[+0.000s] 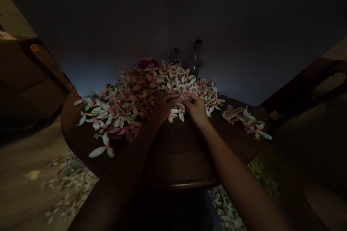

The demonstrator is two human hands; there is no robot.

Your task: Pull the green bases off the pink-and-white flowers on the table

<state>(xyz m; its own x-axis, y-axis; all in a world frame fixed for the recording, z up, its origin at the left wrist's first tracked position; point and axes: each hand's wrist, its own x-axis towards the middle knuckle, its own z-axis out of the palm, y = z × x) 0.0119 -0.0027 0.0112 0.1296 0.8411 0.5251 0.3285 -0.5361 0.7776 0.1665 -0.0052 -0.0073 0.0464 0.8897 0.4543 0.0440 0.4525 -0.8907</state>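
The left forearm (121, 173) and the right forearm (230, 166) reach forward and converge. The left hand (162, 107) and the right hand (195, 109) sit side by side, fingers curled, fingertips meeting between them. It is too dim to tell whether either pinches anything.

On the table (179, 158) we count: flower heap (127, 101), left and centre; cluster (245, 117), apart at the right edge; bottle (195, 59), behind the heap. Our left hand (161, 108) and right hand (195, 110) meet at the heap's near side. On the floor (21, 198), below left: strays (67, 187).
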